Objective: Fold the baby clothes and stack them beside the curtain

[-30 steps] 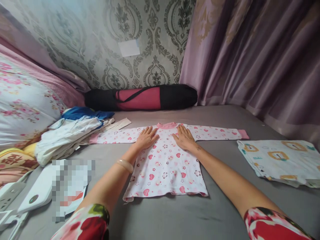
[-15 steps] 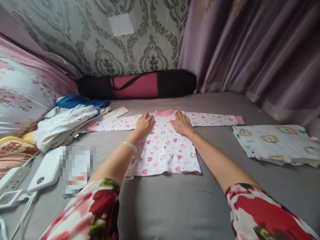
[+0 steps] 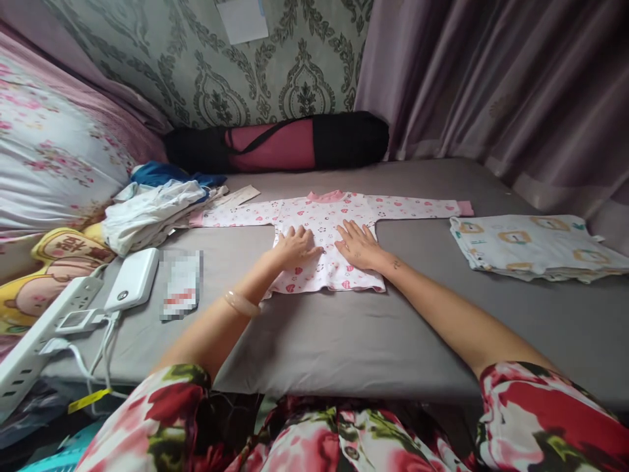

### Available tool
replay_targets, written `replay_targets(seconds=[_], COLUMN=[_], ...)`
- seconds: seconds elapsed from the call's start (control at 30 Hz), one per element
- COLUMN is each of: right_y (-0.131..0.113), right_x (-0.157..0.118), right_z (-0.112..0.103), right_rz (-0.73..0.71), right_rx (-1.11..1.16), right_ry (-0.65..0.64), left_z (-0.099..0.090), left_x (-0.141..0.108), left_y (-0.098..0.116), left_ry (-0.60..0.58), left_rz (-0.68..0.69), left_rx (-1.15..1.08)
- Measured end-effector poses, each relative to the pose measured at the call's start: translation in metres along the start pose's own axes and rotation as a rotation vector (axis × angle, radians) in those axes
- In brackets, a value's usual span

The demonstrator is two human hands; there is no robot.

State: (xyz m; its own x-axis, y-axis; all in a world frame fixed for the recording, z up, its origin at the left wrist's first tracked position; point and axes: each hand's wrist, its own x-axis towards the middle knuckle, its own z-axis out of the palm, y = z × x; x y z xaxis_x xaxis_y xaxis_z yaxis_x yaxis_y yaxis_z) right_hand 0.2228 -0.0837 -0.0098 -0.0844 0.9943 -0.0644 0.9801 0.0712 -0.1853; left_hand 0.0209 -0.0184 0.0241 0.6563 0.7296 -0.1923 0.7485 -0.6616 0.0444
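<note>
Head view, shirt [image 3: 324, 216]: white with red hearts and small flowers, it lies flat on the grey sheet [image 3: 422, 328], its sleeves stretched straight out sideways, its pink neckband away from me and its hem toward me.
Left grip [image 3: 296, 248]: I rest it palm down on the left half of the shirt's body, unclenched, fingers spread and slightly bent.
Right grip [image 3: 360, 246]: I lay it palm down on the right half of the shirt's body, loose and flat, fingers fanned toward the neckband.
Bracelet [image 3: 242, 303]: pale, around my left forearm, just off the shirt's lower left corner.
Clothes pile [image 3: 154, 213]: left of the shirt, at its left cuff; I cannot tell whether the two touch.
Folded cloth [image 3: 535, 242]: right of the shirt, near its right cuff but apart from it.
Long bag [image 3: 272, 145]: black with a pink middle, lying behind the shirt.
Packet [image 3: 181, 282]: left of the shirt and nearer me than its left sleeve, blurred into blocks.
White power bank [image 3: 135, 278]: farther left of the shirt, just past the packet.
Power strip [image 3: 73, 301]: farther left of the shirt still, with white plugs in it.
Floral pillow [image 3: 54, 157]: well left of the shirt, beyond the clothes pile.
Purple curtain [image 3: 462, 85]: behind the shirt and to its right.
</note>
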Motion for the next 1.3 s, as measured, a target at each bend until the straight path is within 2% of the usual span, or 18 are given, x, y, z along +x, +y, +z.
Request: replay_targets(seconds=[0.13, 0.27, 0.4, 0.57, 0.67, 0.83, 0.97, 1.13, 1.3], right_y=[-0.013, -0.018, -0.017, -0.007, 0.007, 0.029, 0.033, 0.03, 0.03], right_x=[-0.031, -0.062, -0.098, -0.139, -0.153, -0.153, -0.144, -0.139, -0.133], right_z=[0.001, -0.003, -0.008, -0.008, -0.011, -0.02, -0.021, -0.013, -0.016], right_rz=[-0.061, -0.138, -0.231, -0.318, -0.328, -0.33, -0.393, -0.423, -0.38], right_rx=[-0.024, 0.012, 0.062, 0.161, 0.247, 0.327, 0.231, -0.018, 0.023], right_ry=[-0.016, -0.078, -0.082, -0.008, 0.036, 0.125, 0.181, 0.264, 0.196], left_z=[0.007, 0.014, 0.027, 0.042, 0.047, 0.05, 0.048, 0.047, 0.041], left_x=[-0.033, -0.055, -0.075, -0.109, -0.129, -0.151, -0.159, -0.158, -0.147], left_y=[0.023, 0.028, 0.018, -0.004, -0.02, -0.042, -0.047, -0.04, -0.039], left_ry=[0.048, 0.08, 0.124, 0.152, 0.245, 0.409, 0.425, 0.45, 0.428], left_rz=[0.056, 0.11, 0.15, 0.193, 0.228, 0.103, 0.041, 0.03, 0.049], left_rx=[0.013, 0.041, -0.002, -0.149, -0.25, -0.328, -0.255, -0.082, -0.033])
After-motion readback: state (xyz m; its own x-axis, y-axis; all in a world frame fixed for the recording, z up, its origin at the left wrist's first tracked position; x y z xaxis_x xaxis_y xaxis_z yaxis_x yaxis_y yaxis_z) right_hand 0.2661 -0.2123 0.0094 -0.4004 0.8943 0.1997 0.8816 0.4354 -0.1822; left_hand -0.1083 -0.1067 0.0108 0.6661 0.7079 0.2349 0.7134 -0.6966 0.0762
